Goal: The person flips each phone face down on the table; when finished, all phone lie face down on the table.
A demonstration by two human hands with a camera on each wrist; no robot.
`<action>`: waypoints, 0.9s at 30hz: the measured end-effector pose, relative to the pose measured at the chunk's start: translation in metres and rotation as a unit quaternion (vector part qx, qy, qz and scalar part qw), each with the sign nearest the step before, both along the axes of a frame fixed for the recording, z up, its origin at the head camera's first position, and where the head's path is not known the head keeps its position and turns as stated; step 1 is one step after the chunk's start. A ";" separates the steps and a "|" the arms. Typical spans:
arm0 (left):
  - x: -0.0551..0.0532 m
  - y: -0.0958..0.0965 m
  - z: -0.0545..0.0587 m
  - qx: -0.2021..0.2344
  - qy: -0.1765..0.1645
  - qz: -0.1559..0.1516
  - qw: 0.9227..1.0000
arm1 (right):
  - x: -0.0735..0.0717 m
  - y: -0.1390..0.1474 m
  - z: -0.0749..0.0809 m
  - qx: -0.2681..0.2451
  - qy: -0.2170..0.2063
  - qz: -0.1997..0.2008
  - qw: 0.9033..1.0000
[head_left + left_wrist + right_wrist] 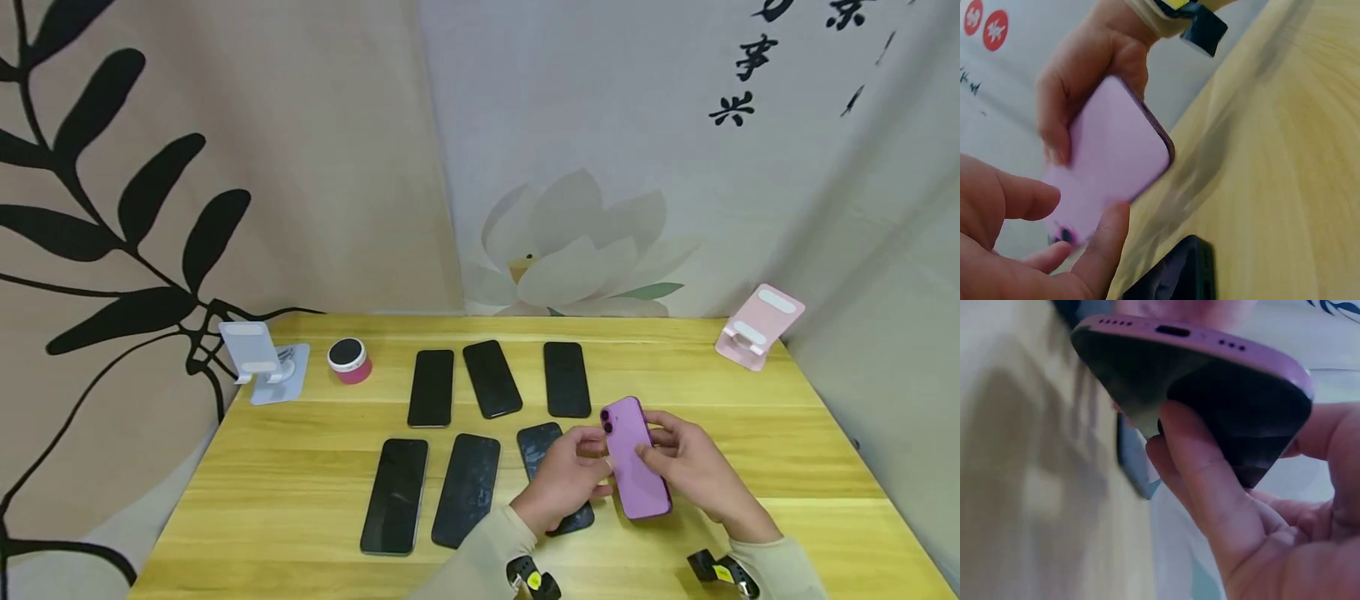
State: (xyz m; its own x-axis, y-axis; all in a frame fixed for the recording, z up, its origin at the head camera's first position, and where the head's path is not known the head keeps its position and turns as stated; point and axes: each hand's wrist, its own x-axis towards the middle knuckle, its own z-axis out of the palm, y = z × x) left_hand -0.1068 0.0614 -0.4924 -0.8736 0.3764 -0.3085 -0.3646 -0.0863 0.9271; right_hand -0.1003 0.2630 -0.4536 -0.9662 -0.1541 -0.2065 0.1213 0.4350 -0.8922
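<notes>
A pink-purple smartphone [636, 479], its back with the camera lenses facing up, is held above the table by my right hand [693, 467]. The right thumb lies on its back, and in the right wrist view the fingers [1200, 465] press against its dark screen. Beside the phone's left edge is my left hand [566, 475]; in the left wrist view its fingers [1107, 244] are spread and reach the phone's edge without curling round it. A dark smartphone [542, 442] lies partly hidden beneath the left hand.
Several dark phones lie in two rows, among them one phone [393, 496] at front left and another [566, 379] at back right. A blue phone stand [281, 375] and a pink-white round jar [350, 362] are at left; a pink phone stand [757, 325] is at back right.
</notes>
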 end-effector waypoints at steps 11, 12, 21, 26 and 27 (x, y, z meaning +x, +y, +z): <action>-0.004 -0.010 -0.003 0.076 -0.066 -0.004 0.995 | 0.006 -0.015 0.022 -0.019 0.016 0.012 1.000; -0.004 -0.010 -0.002 0.075 -0.065 -0.003 0.995 | 0.006 -0.016 0.023 -0.017 0.017 0.011 1.000; -0.007 -0.011 -0.003 0.038 -0.052 0.015 0.998 | 0.004 -0.014 0.018 -0.006 0.007 -0.003 1.000; -0.008 -0.013 -0.004 0.010 -0.028 0.026 0.999 | 0.001 -0.009 0.009 -0.005 -0.014 -0.014 1.000; -0.008 -0.013 -0.004 0.006 -0.021 0.028 0.999 | 0.001 -0.008 0.007 -0.005 -0.020 -0.016 1.000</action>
